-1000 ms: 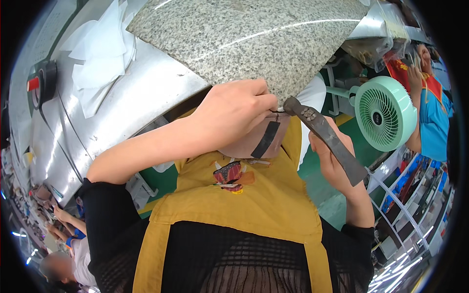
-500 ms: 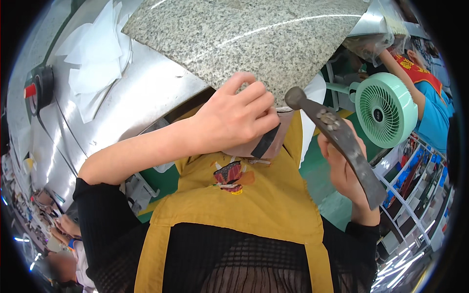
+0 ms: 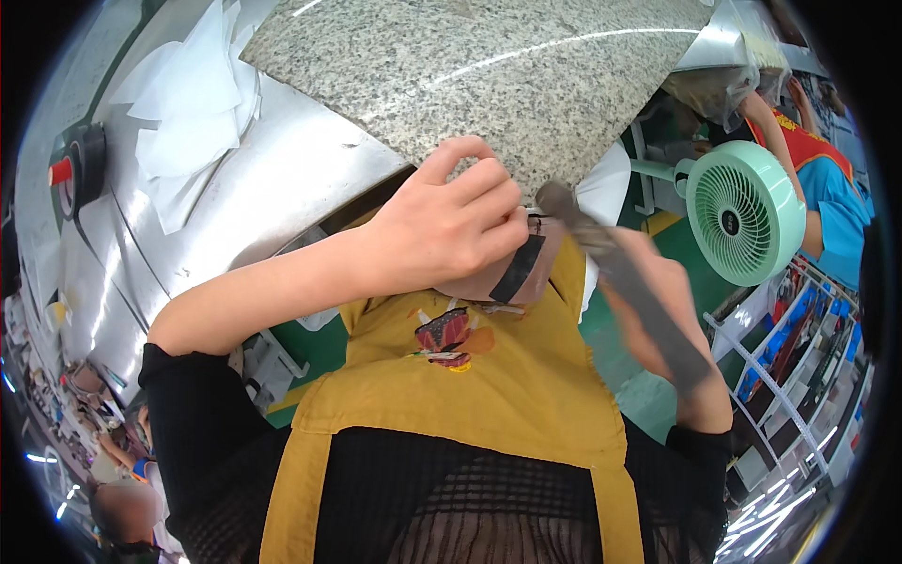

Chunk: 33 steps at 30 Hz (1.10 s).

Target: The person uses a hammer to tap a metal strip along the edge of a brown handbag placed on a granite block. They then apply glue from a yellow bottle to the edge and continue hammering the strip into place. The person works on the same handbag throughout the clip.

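Note:
My left hand rests at the near corner of a speckled grey stone slab, its fingers bent down on a pinkish-brown piece, leather-like, with a black strip across it. The piece hangs over the slab's edge against my yellow apron; its upper part is covered by the hand. My right hand is closed round a dark metal hammer, blurred by motion. The hammer's rounded end is at the piece's upper edge, close to my left fingertips; whether it touches cannot be made out.
White sheets lie on the metal table at left, near a black roll. A green fan stands at right, with a co-worker's arm behind it and a wire rack below.
The hammer and my right hand have moved left, bringing the hammer's rounded end to the piece's edge. My left hand stays nearly in place. The co-worker at right has shifted a little.

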Motion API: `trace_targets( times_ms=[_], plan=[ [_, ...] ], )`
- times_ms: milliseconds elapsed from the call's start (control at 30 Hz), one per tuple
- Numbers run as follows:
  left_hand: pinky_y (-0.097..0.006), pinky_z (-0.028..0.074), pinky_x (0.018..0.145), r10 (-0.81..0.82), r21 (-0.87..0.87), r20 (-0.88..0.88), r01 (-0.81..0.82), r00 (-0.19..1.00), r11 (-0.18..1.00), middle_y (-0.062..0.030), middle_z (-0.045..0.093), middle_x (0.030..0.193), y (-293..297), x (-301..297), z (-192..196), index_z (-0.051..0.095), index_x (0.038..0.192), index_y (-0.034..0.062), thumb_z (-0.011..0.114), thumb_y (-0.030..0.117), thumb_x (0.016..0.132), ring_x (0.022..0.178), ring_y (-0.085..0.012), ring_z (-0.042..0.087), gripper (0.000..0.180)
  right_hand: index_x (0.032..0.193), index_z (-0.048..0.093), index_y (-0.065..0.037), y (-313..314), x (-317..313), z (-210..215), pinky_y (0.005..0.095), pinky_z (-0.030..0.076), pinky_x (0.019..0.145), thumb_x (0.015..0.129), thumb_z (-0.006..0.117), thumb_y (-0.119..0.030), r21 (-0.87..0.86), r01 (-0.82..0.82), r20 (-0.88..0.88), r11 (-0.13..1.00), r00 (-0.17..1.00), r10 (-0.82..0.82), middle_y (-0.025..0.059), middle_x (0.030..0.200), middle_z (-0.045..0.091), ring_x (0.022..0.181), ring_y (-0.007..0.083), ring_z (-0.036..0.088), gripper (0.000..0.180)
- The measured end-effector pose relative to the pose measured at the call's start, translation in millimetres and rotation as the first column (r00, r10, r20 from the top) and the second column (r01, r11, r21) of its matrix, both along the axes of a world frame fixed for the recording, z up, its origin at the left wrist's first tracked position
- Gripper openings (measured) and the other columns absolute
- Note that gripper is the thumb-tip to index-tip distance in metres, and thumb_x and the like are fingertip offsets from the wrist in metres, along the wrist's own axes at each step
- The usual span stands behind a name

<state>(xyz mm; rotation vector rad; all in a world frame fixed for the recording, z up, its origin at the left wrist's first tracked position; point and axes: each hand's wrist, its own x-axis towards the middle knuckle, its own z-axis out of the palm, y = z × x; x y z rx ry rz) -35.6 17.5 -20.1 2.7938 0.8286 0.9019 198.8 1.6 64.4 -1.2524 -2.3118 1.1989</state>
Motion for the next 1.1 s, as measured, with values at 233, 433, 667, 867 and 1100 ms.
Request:
trace_targets(
  times_ms=[233, 433, 667, 867, 1100],
  plan=[
    [-0.040, 0.041, 0.089, 0.033, -0.044, -0.005, -0.034, 0.999, 0.998, -0.0008, 0.052, 0.080, -3, -1, -2, 0.061, 0.085, 0.0091, 0.063, 0.009, 0.064, 0.084, -0.0181, 0.052, 0.021, 0.118, 0.048, -0.003, 5, -5, 13, 0.0349, 0.050, 0.065, 0.081, 0.057, -0.001, -0.102, -0.012, 0.084, 0.995, 0.996, 0.020, 0.0145, 0.094, 0.061, 0.080, 0.0323, 0.062, 0.039],
    [-0.040, 0.037, 0.092, 0.114, -0.368, 0.090, -0.073, 0.989, 0.927, 0.0000, 0.054, 0.083, -2, -7, 1, 0.062, 0.085, 0.0114, 0.068, 0.012, 0.061, 0.088, -0.0200, 0.051, 0.025, 0.115, 0.050, -0.001, 3, -10, 5, 0.0372, 0.047, 0.063, 0.081, 0.057, -0.001, -0.051, -0.043, 0.140, 0.998, 0.989, 0.049, 0.0182, 0.085, 0.059, 0.077, 0.0373, 0.061, 0.034],
    [-0.041, 0.040, 0.091, 0.075, -0.060, 0.013, -0.074, 0.997, 0.995, 0.0000, 0.052, 0.083, -10, -5, -1, 0.061, 0.087, 0.0103, 0.063, 0.010, 0.063, 0.085, -0.0182, 0.052, 0.024, 0.114, 0.050, 0.000, 5, -6, 13, 0.0357, 0.046, 0.062, 0.085, 0.055, -0.003, -0.014, -0.034, 0.054, 0.999, 0.998, 0.035, 0.0190, 0.083, 0.058, 0.075, 0.0394, 0.059, 0.029],
    [-0.042, 0.040, 0.092, 0.062, -0.076, 0.012, -0.061, 0.998, 0.995, 0.0000, 0.052, 0.083, -9, -6, 0, 0.060, 0.085, 0.0102, 0.062, 0.010, 0.064, 0.084, -0.0178, 0.052, 0.022, 0.114, 0.051, -0.001, 7, -8, 11, 0.0361, 0.043, 0.061, 0.087, 0.055, -0.006, -0.144, 0.012, 0.070, 0.990, 0.998, -0.002, 0.0182, 0.079, 0.058, 0.072, 0.0363, 0.059, 0.028],
    [-0.041, 0.039, 0.089, 0.145, -0.238, 0.066, -0.125, 0.987, 0.963, 0.0005, 0.053, 0.083, -11, -6, -2, 0.060, 0.084, 0.0120, 0.065, 0.011, 0.063, 0.085, -0.0193, 0.051, 0.021, 0.117, 0.050, -0.004, 2, -17, 8, 0.0386, 0.051, 0.066, 0.083, 0.060, -0.008, -0.082, -0.100, 0.187, 0.992, 0.976, 0.114, 0.0140, 0.092, 0.064, 0.082, 0.0334, 0.064, 0.036]
  ],
)
